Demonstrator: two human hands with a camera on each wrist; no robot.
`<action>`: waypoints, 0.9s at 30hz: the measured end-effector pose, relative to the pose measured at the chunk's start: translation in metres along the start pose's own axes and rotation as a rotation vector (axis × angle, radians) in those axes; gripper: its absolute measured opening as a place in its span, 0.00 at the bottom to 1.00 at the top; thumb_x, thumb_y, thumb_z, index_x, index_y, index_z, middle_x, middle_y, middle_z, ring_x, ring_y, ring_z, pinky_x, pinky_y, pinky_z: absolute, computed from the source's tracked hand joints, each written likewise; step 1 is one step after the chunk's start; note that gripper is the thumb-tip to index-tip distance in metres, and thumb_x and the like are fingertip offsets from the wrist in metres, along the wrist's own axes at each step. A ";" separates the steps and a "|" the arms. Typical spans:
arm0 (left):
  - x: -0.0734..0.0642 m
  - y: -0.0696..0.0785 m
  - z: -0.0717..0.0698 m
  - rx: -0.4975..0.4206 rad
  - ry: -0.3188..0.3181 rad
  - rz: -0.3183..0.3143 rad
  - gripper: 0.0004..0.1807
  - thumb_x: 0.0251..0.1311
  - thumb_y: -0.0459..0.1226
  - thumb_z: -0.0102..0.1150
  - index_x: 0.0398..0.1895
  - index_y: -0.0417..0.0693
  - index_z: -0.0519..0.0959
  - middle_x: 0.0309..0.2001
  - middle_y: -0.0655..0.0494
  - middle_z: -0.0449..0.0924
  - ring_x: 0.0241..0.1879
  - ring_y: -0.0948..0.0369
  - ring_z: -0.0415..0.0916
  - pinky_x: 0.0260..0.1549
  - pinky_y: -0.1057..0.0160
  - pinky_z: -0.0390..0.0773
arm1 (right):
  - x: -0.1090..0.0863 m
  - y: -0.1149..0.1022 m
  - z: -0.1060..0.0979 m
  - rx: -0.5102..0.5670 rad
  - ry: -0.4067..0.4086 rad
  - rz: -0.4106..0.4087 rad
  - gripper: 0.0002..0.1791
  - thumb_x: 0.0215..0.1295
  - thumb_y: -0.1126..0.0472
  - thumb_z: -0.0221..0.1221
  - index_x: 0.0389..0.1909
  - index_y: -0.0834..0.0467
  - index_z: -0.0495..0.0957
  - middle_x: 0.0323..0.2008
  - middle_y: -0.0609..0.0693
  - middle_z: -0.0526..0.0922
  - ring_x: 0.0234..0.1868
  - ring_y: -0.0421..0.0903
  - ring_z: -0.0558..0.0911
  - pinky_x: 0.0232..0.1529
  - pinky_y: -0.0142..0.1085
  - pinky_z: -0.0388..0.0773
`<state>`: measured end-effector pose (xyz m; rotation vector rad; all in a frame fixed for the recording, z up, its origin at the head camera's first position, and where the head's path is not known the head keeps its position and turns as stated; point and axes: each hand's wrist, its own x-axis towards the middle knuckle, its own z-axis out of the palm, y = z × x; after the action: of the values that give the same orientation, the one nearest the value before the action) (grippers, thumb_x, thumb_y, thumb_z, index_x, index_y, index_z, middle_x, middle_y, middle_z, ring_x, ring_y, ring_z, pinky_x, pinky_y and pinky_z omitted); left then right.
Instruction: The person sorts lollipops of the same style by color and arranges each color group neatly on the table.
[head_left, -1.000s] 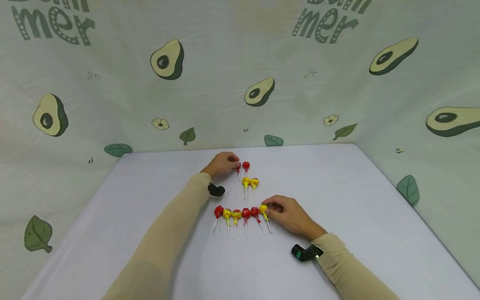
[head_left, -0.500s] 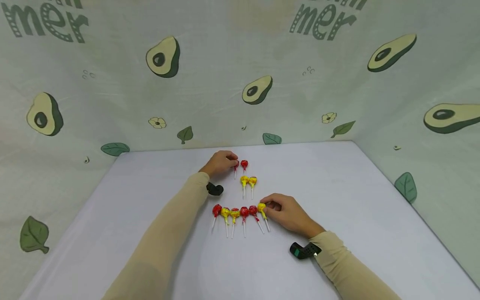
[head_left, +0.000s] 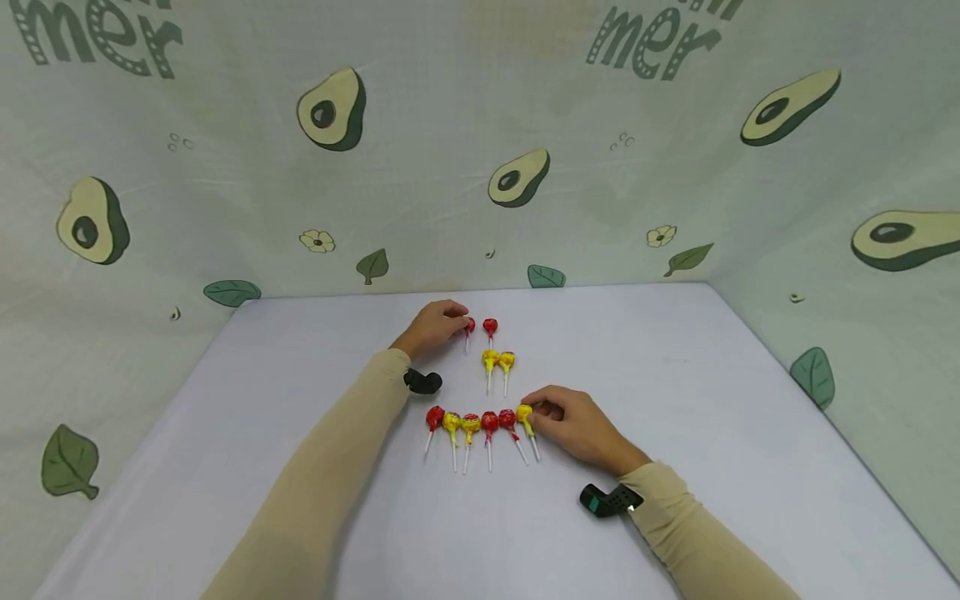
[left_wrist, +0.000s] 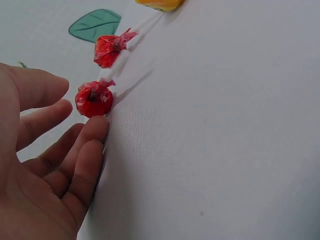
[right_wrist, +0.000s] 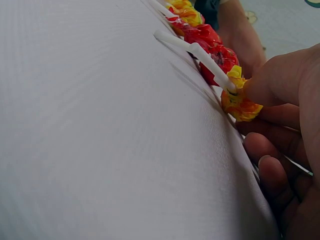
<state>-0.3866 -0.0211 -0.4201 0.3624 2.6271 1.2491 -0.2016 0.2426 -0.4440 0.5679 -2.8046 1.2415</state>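
Observation:
Near the back of the table, my left hand (head_left: 433, 325) is beside a red lollipop (left_wrist: 94, 100). In the left wrist view the fingers are loosely bent, the thumb is apart from the candy, and one fingertip touches or nearly touches it. A second red lollipop (head_left: 491, 327) lies just to the right, with two yellow lollipops (head_left: 498, 360) in front of it. Closer to me, a row of red and yellow lollipops (head_left: 470, 423) runs sideways, sticks toward me. My right hand (head_left: 577, 423) pinches the yellow lollipop (right_wrist: 239, 102) at the row's right end; its fingers partly hide the wrapper.
White cloth covers the table (head_left: 637, 350). Behind it hangs a fabric backdrop (head_left: 435, 183) printed with avocados and leaves, which also rises along both sides. A black wrist device (head_left: 611, 502) sits on the right forearm, another device (head_left: 423, 382) on the left.
The left hand and its red lollipop have shifted slightly left, widening the gap to the other red one. The right hand stays at the row's end. The head view has tilted a little.

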 end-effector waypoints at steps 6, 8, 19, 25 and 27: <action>-0.021 -0.010 -0.012 -0.123 0.011 -0.021 0.19 0.73 0.44 0.54 0.61 0.47 0.77 0.52 0.51 0.79 0.46 0.57 0.78 0.50 0.57 0.75 | 0.001 -0.002 0.000 -0.005 -0.005 -0.001 0.13 0.66 0.59 0.64 0.50 0.46 0.83 0.36 0.38 0.80 0.35 0.40 0.77 0.37 0.35 0.75; -0.028 -0.014 -0.017 -0.147 -0.002 -0.027 0.19 0.73 0.45 0.54 0.61 0.48 0.77 0.50 0.51 0.81 0.46 0.56 0.78 0.49 0.57 0.75 | 0.001 -0.004 -0.001 -0.005 -0.005 0.005 0.13 0.66 0.59 0.64 0.50 0.46 0.83 0.36 0.39 0.80 0.35 0.40 0.77 0.37 0.35 0.75; -0.075 -0.033 -0.029 -0.128 -0.116 -0.006 0.16 0.71 0.46 0.58 0.56 0.49 0.80 0.44 0.54 0.82 0.44 0.56 0.77 0.45 0.59 0.76 | -0.002 -0.002 0.002 -0.014 -0.003 0.014 0.12 0.66 0.59 0.65 0.50 0.46 0.83 0.37 0.39 0.80 0.36 0.42 0.77 0.38 0.35 0.75; -0.106 -0.035 -0.029 -0.095 -0.133 0.016 0.16 0.70 0.46 0.60 0.56 0.51 0.81 0.45 0.56 0.82 0.44 0.57 0.76 0.44 0.59 0.76 | -0.001 -0.001 0.003 -0.018 0.006 -0.006 0.13 0.66 0.59 0.65 0.49 0.46 0.83 0.37 0.39 0.81 0.36 0.41 0.77 0.38 0.34 0.75; -0.114 -0.035 -0.029 -0.078 -0.129 0.015 0.17 0.69 0.47 0.61 0.56 0.52 0.81 0.46 0.58 0.81 0.44 0.57 0.76 0.45 0.58 0.76 | 0.000 -0.002 0.003 -0.023 0.010 -0.012 0.13 0.65 0.60 0.65 0.50 0.46 0.83 0.36 0.39 0.81 0.35 0.41 0.77 0.37 0.34 0.75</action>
<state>-0.2917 -0.0984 -0.4198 0.4349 2.4648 1.2828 -0.2007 0.2396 -0.4447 0.5751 -2.7990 1.2051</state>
